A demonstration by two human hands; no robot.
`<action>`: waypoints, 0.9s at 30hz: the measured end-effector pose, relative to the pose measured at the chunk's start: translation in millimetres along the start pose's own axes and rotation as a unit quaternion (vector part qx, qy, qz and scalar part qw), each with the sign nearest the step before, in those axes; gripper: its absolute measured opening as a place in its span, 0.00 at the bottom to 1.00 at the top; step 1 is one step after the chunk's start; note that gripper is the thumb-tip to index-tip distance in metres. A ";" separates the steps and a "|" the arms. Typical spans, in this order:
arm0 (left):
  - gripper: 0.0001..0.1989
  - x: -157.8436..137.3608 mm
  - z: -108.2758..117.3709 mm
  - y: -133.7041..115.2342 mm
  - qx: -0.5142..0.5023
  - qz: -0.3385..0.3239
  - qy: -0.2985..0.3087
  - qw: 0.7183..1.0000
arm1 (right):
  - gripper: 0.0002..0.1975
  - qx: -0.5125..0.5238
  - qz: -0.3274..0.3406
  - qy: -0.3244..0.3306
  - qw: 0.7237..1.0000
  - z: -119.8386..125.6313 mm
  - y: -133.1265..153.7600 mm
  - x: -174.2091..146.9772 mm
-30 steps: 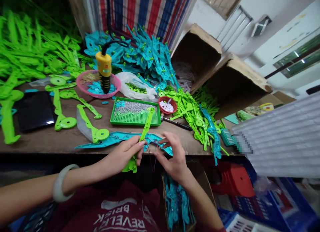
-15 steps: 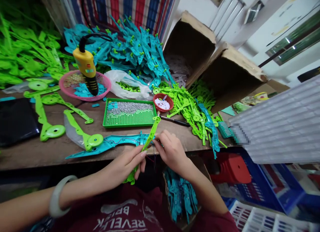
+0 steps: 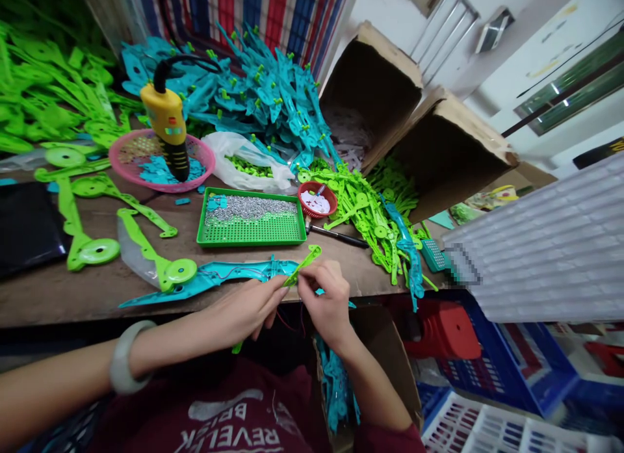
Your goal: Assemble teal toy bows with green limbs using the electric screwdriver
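Observation:
My left hand (image 3: pixel 256 305) is closed round a long lime-green plastic part (image 3: pixel 308 258), whose upper end sticks up past the fingers. Close against that part, my right hand (image 3: pixel 325 298) is pinched; whatever lies between its fingertips is hidden. Thin dark wires (image 3: pixel 291 324) hang below the hands. Behind them, along the table's front edge, lies a teal bow-shaped plastic shell (image 3: pixel 219 272) with a thin wire running inside it. A green part with a round disc (image 3: pixel 179 271) rests on the shell's left portion.
A green tray of small metal screws (image 3: pixel 251 235) sits behind the hands. Around it are a red bowl (image 3: pixel 331 203), a pink basket (image 3: pixel 113 160) holding a yellow-and-black electric screwdriver (image 3: pixel 166 121), and a black-handled tool (image 3: pixel 338 236). Teal parts (image 3: pixel 263 95) and green parts (image 3: pixel 361 212) are heaped behind.
The green part has tilted further to the right and sits lower in my left hand. My right hand has turned and its fingers are now bunched closer against the part.

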State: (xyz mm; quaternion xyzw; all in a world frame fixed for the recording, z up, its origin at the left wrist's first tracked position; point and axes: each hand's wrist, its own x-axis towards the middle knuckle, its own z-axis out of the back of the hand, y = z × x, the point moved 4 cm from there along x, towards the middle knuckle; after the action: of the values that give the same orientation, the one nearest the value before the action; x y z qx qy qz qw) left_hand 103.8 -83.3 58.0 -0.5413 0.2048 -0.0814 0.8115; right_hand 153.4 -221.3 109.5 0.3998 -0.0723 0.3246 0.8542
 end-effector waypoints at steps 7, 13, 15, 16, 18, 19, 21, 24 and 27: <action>0.18 7.8 -8.3 3.7 0.296 0.008 -0.092 0.951 | 0.05 0.223 -0.141 -0.013 0.965 -11.4 -27.2 -16.0; 0.16 -1.9 -21.1 -4.9 0.358 0.075 -0.100 0.925 | 0.04 0.272 -0.142 -0.042 0.951 -15.9 -32.9 -30.3; 0.16 -4.1 -23.9 -6.7 0.355 0.081 -0.104 0.926 | 0.05 0.209 -0.091 -0.061 0.972 -14.2 -30.3 -32.4; 0.16 -4.8 -25.2 -7.2 0.352 0.081 -0.102 0.927 | 0.06 0.174 -0.061 -0.067 0.981 -13.5 -29.0 -32.8; 0.17 -5.8 -27.8 -7.6 0.348 0.080 -0.093 0.929 | 0.07 0.117 -0.008 -0.076 0.990 -12.7 -27.6 -33.1; 0.17 -6.2 -29.0 -7.5 0.349 0.080 -0.089 0.929 | 0.08 0.098 0.011 -0.078 0.992 -12.6 -27.7 -33.1; 0.18 -6.6 -30.9 -7.2 0.354 0.079 -0.086 0.928 | 0.09 0.079 0.035 -0.078 0.993 -13.2 -28.7 -33.4; 0.19 -6.8 -33.2 -7.2 0.354 0.070 -0.097 0.928 | 0.08 0.070 0.044 -0.087 0.993 -13.8 -29.7 -35.4; 0.19 -6.9 -35.2 -9.0 0.358 0.059 -0.108 0.925 | 0.08 0.065 0.048 -0.103 0.991 -13.3 -28.9 -37.3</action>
State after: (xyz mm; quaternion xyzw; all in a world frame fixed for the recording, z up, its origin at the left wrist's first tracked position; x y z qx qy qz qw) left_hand 83.5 -114.2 56.3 -0.2067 0.1052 -0.0422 0.9718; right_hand 140.2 -243.7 67.9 0.4822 -0.1579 0.3263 0.7975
